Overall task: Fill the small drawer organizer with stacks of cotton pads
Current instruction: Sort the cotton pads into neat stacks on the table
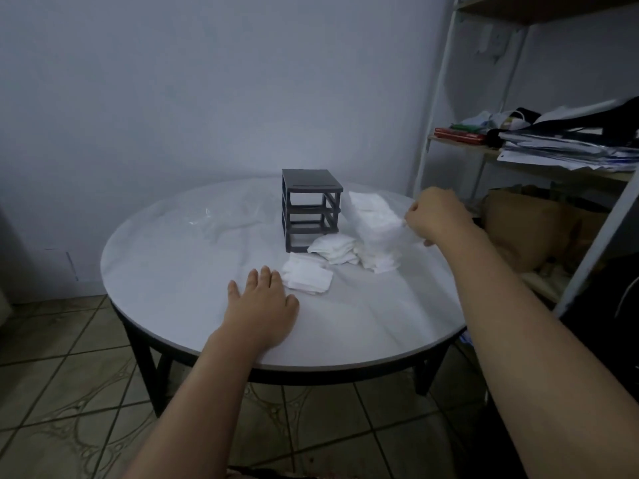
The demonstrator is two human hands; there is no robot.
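A small dark grey drawer organizer (pixel 311 209) stands near the middle of the round white table (pixel 193 271); its bays look open and hollow, with no drawers in them. White cotton pads lie to its right in a long row (pixel 375 223), with a smaller heap (pixel 333 248) at its foot and a flat stack (pixel 307 277) nearer to me. My left hand (pixel 261 305) rests flat on the table, fingers spread, just left of the flat stack. My right hand (pixel 437 216) is at the right side of the long row, fingers pinched on its edge.
A crumpled clear plastic wrapper (pixel 221 216) lies on the table left of the organizer. A white metal shelf (pixel 539 146) with papers and clutter stands close on the right, with a brown bag (pixel 518 223) on its lower level. Tiled floor lies below.
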